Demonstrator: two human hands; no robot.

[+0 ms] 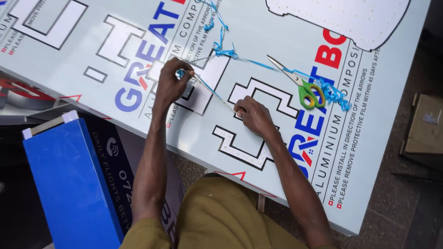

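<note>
Head view, one worker at a large white panel lying flat as the desk surface. The panel is carrying black-outlined cut-out shapes and printed lettering under protective film.

Landmark: scissors, green-handled, lying closed on the panel.

Left hand is sitting well left of the scissors, fingers pinched shut on a bit of blue string over one outlined shape. Right hand is resting below and left of the scissors, fingertips pressed together at the lower end of the same string, right on the panel face; it is gripping the string or something thin with it, but I cannot tell which. The string is running taut and straight between the two hands.

More of the string is trailing up-left of the scissors in a loose knot, then running right under the blades into a curly tangle just right of the handles.

Progress, as a judgement: the outlined shape below the right hand is showing a row of small dots along its edge, as is the big white cut-out above the scissors. The shape under the left hand is being worked now. Much loose string is remaining.

A blue box is standing far lower left of the scissors, off the panel.
</note>
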